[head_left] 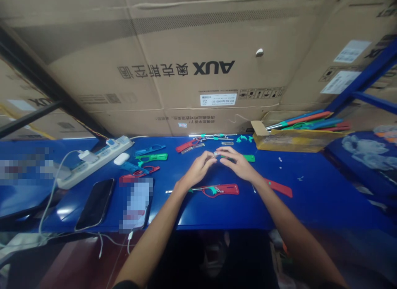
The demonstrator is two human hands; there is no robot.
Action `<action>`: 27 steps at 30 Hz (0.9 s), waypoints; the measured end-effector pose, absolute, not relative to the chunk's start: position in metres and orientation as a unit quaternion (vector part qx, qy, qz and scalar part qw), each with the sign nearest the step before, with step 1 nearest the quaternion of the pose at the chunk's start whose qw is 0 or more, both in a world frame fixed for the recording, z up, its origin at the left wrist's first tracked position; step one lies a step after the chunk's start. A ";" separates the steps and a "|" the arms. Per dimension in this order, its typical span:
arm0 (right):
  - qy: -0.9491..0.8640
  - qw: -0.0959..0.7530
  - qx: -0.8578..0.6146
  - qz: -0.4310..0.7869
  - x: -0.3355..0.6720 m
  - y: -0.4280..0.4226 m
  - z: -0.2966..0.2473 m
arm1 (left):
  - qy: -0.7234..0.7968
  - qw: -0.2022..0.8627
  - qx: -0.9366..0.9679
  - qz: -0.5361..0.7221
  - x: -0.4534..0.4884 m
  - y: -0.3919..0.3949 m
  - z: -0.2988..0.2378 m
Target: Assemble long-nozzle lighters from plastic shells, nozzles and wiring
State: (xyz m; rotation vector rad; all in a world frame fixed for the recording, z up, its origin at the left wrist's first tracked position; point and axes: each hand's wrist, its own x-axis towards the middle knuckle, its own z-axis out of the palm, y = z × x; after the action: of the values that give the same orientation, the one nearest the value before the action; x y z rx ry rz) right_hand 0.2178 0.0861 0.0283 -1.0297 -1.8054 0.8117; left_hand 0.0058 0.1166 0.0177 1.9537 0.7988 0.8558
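Forearms (161, 222) cross the bench (310, 198) edge while left grip (200, 167) and right grip (237, 164) both pinch one small silvery part (217, 155), seemingly so each steadies an end.

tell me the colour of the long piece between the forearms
The piece is red with a green insert; head view.

Big AUX carton (198, 69) fills the back wall, w/ more cartons (350, 57) beside it. Blue table (310, 198) runs right below the carton. Blue rack frame (366, 80) to its right, black bar (31, 73) slanting at its left. Light dim.
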 end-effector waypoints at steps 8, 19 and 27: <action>-0.717 0.453 -0.417 0.327 0.205 0.085 0.020 | 0.303 0.276 0.859 0.305 0.008 0.118 0.016; -0.728 0.479 -0.437 0.222 0.203 0.083 0.021 | 0.275 0.278 0.885 0.252 0.001 0.115 0.024; -0.647 0.512 -0.510 0.243 0.193 0.029 0.035 | 0.250 0.282 0.914 0.151 -0.018 0.112 0.028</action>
State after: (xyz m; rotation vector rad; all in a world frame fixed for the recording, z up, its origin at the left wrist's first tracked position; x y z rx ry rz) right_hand 0.1935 0.0292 0.0355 -1.2276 -1.5562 0.5856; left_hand -0.0178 0.1121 0.0284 2.4481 0.6708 0.4044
